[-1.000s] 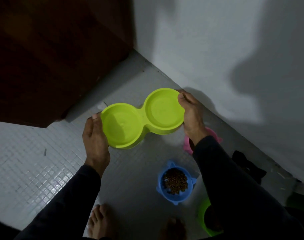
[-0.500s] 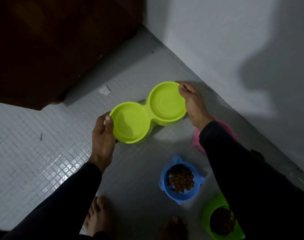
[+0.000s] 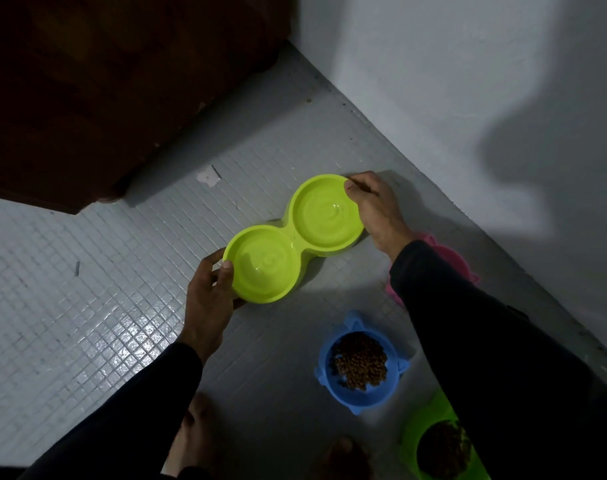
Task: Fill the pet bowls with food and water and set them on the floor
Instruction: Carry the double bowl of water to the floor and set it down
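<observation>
A lime-green double pet bowl with clear water in both wells sits low on the white tiled floor. My left hand grips its near-left rim, thumb over the edge. My right hand grips the far-right rim. A blue bowl holding brown kibble stands on the floor to the near right. A green bowl with kibble is at the bottom right, partly behind my right sleeve. A pink bowl is mostly hidden by my right forearm.
A dark wooden cabinet fills the upper left. A white wall runs diagonally along the right. My bare feet are at the bottom edge. A small white scrap lies on the tiles near the cabinet.
Both hands have lowered the double bowl from the air down to the floor, near the wall. The view has tilted, bringing the green kibble bowl more into sight.
</observation>
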